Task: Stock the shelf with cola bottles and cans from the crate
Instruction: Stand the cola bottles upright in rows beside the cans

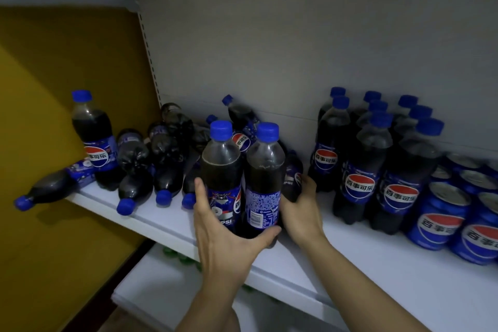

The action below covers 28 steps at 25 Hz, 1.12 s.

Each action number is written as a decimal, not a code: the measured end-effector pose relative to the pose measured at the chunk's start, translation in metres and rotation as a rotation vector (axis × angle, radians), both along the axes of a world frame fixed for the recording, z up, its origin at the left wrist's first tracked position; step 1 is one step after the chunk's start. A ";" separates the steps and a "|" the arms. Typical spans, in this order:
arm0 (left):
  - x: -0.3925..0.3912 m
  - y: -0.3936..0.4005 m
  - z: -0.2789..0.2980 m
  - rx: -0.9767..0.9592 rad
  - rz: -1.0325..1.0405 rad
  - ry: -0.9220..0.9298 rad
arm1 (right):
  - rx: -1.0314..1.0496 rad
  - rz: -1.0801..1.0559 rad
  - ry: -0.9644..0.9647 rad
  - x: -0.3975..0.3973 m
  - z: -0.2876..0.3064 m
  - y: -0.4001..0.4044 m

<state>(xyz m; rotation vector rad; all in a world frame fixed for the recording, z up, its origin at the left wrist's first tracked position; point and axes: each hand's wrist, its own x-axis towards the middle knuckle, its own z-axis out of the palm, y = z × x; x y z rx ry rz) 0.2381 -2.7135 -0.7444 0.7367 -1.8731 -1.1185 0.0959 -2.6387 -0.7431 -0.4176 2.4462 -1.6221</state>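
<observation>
Two upright cola bottles with blue caps stand side by side on the white shelf [350,264]. My left hand [223,237] wraps around the base of the left bottle [221,167], its thumb reaching under the right bottle [265,170]. My right hand [299,207] cups the right bottle from its right side, fingers curled behind it near a lying bottle [293,178]. The crate is not in view.
A heap of toppled cola bottles [161,159] lies on the shelf's left part, one upright bottle [94,137] beside them. Rows of standing bottles [372,164] and blue cans [452,213] fill the right. A yellow wall [54,116] is at left, a lower shelf [161,291] below.
</observation>
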 end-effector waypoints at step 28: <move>0.000 -0.036 -0.012 -0.081 -0.252 0.074 | -0.553 0.084 0.010 0.003 -0.008 0.020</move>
